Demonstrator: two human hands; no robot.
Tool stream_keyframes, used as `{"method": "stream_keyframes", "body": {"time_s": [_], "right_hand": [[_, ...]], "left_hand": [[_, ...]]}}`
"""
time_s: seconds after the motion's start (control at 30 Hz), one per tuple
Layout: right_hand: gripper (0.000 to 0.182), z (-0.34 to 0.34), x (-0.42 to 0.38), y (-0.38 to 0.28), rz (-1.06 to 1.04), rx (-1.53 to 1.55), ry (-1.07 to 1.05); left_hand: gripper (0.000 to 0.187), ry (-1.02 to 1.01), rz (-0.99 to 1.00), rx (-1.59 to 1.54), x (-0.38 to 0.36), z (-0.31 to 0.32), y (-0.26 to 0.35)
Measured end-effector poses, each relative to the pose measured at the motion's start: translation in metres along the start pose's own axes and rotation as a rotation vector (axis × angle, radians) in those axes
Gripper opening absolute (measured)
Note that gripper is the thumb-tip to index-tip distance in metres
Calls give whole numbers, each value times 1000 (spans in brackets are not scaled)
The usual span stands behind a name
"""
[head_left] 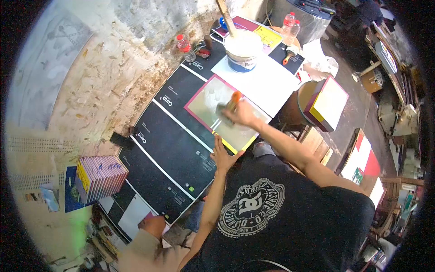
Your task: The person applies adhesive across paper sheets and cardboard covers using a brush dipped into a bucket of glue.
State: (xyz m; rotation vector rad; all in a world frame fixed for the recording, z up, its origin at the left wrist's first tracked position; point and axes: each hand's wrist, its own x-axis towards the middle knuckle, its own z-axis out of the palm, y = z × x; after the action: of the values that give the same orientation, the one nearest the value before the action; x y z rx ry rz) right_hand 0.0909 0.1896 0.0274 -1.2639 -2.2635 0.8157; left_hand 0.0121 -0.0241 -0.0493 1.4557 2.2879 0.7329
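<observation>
My right hand point(244, 114) is closed around a wide brush with an orange handle point(236, 96), its bristles blurred over a book cover point(201, 106). The cover lies flat, grey-beige inside with pink and yellow turned edges, and has a wet-looking whitish patch. My left hand point(222, 157) rests at the cover's near yellow edge, fingers stretched out and touching it. Beyond the cover, a white sheet point(272, 93) lies on the table. A bucket point(242, 61) of white paste stands on that sheet with a wooden stick point(225, 17) in it.
Black printed sheets point(172, 140) cover the table along the stained wall. A stack of books point(102, 177) stands at left; another person's hand point(153, 225) is at the lower left. Bottles point(183, 44), a second brush point(288, 55) and a stack of covers point(327, 103) on a drum surround the bucket.
</observation>
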Motion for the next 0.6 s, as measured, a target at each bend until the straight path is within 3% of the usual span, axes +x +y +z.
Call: {"method": "stream_keyframes", "body": {"time_s": [0.07, 0.13, 0.2, 0.27, 0.37, 0.43, 0.47, 0.53, 0.6], "right_hand": [[39, 19, -12, 32, -204, -40, -102], [42, -3, -13, 78, 91, 147, 33], [38, -53, -6, 103, 269, -122, 51], [38, -99, -7, 87, 304, -252, 125], [37, -93, -16, 62, 220, -50, 340], [38, -40, -31, 56, 158, 244, 262], [39, -30, -45, 28, 284, 247, 91], [42, -8, -68, 1, 50, 86, 29], [40, -6, -73, 32, -19, -38, -36]], "left_hand": [[129, -32, -11, 47, -1, -5, 1], [130, -112, -46, 2, 2, -22, 12], [131, -148, -70, -20, 5, -26, 18], [131, -154, -74, -8, 2, -26, 16], [135, -198, -58, -5, 4, -35, 14], [137, -208, -35, 5, 3, -36, 12], [138, -193, -13, 26, 3, -31, 6], [139, -190, 0, 52, 3, -32, 6], [139, -210, -23, 54, 3, -41, 14]]}}
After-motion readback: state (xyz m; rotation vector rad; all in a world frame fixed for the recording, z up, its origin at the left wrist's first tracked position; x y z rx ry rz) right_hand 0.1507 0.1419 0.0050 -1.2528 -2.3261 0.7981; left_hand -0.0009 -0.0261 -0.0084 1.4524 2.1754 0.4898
